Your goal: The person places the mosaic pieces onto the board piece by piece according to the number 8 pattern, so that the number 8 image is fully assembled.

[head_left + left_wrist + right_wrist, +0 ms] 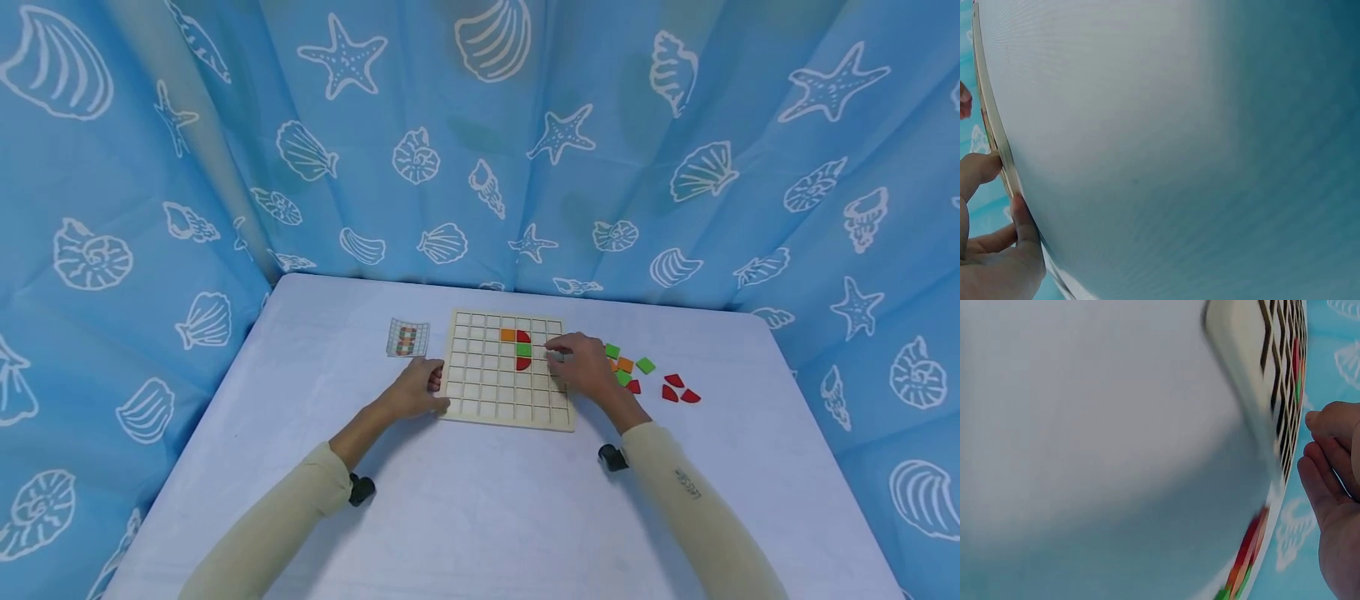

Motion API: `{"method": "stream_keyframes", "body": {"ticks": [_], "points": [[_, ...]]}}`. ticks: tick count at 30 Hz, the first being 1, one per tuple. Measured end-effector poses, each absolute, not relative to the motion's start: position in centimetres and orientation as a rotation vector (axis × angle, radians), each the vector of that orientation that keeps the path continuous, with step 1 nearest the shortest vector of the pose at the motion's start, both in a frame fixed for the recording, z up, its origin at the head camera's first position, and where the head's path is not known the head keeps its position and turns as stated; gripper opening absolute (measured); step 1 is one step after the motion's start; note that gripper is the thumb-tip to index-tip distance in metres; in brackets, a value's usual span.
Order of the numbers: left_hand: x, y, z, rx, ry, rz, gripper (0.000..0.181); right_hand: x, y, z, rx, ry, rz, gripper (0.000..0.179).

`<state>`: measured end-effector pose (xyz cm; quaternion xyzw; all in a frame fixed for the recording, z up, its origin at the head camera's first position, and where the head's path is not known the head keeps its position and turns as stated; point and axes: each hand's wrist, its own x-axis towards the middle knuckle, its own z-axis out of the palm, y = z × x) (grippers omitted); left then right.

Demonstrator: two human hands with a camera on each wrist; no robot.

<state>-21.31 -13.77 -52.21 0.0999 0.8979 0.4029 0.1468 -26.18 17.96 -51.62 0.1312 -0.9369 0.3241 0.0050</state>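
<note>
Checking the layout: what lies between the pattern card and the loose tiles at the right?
The head view shows the wooden grid board there, with both hands on it.

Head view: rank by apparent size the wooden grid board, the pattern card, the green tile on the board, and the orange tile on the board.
1. wooden grid board, clearly largest.
2. pattern card, spans a few grid cells.
3. green tile on the board and orange tile on the board: each fills about one cell; they look alike, so I won't rank them.
</note>
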Motion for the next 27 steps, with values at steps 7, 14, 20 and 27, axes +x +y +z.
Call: {"method": "stream_keyframes", "body": {"ticks": [7,14,20,27], "points": [[-21.4,-13.8,-52.2,0.292,2.590,1.153,0.063,-26.4,22.7,-52.0,0.228,-2.944,0.952,0.032],[-21.3,-13.9,-52.2,0.294,2.594,1.139,0.064,-26.1,26.9,-52.4,0.101,-3.000,0.918,0.037],[-21.4,-14.1,-52.3,0.321,2.590,1.160,0.059,-25.9,28.2,-52.6,0.124,-2.972,0.921,0.033],[-21.3,-13.9,-52.1,0.319,2.587,1.154,0.060,-25.9,28.4,-52.6,0.089,-3.015,0.927,0.036]]}}
